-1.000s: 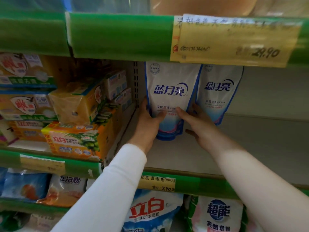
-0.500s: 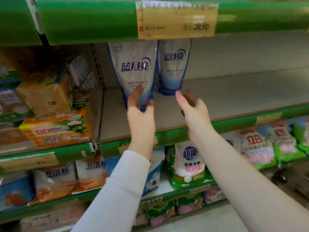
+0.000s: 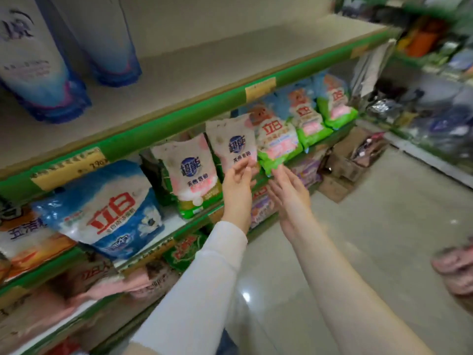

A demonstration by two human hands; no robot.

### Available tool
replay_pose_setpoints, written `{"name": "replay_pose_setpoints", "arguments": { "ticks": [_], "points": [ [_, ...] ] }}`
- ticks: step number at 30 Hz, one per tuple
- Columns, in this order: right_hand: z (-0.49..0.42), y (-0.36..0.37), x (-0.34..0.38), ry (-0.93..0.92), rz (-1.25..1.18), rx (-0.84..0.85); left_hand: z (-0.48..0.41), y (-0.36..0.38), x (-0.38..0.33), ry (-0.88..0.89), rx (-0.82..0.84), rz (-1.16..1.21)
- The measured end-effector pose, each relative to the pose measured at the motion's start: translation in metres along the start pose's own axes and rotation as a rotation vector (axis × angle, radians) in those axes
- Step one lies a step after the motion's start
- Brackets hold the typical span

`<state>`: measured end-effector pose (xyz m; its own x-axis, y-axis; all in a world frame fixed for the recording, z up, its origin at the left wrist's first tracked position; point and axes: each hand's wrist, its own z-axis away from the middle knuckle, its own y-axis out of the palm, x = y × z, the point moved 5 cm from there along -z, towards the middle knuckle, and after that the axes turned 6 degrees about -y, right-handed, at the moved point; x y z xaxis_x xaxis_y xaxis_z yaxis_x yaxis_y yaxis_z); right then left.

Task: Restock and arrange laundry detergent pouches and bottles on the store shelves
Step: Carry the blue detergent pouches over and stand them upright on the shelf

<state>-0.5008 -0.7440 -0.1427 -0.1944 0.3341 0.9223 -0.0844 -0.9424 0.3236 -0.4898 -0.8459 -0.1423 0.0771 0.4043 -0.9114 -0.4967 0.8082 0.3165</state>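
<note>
While both arms reach toward the lower shelf tier, each hand is empty.

1. L hand: fingers loosely extended, slightly spread, nothing gripped. Fingertips overlap the bottom edge of the pink-white pouch w/ round blue logo; contact can't be confirmed (motion blur). White sleeve covers this arm up to the wrist.
2. R hand: palm turned toward the L hand, fingers straight and fanned, nothing gripped. Fingertips sit at the lower corner of the green-pink powder bag; contact can't be confirmed. Forearm is bare.
3. Hands are close together but apart, w/ a narrow gap between them.

Stock positions, ref. to hands:
- Second pink-white pouch, same logo: just L of the L hand, upright, leaning back.
- Large blue powder bag: further L, same tier, tilted back.
- More green-pink bags: beyond the R hand's fingertips, in a row along the same tier.
- Two blue-white detergent pouches: well above and L of both hands, upright on the upper shelf board, one behind the other, near its L end.
- Yellow price tag: on the green shelf edge, above both hands.
- Cardboard boxes: on the floor beyond the R hand.
</note>
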Motion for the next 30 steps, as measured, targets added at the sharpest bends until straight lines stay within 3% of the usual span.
{"name": "replay_pose_setpoints", "arguments": {
  "ticks": [5,10,19,30],
  "points": [
    [0.03,-0.126,-0.007,0.113,-0.119,-0.179,0.045,0.073,0.096,-0.24,0.112,0.02],
    [0.066,-0.252,-0.015,0.148,-0.195,-0.415,0.108,0.143,0.177,-0.427,0.271,-0.138],
    [0.132,-0.41,-0.024,0.115,-0.381,-0.827,0.204,0.239,0.285,-0.719,0.597,-0.417],
    [0.202,-0.502,-0.023,0.008,-0.481,-1.294,0.278,0.332,0.353,-0.829,1.015,-0.678]
  ]
}}
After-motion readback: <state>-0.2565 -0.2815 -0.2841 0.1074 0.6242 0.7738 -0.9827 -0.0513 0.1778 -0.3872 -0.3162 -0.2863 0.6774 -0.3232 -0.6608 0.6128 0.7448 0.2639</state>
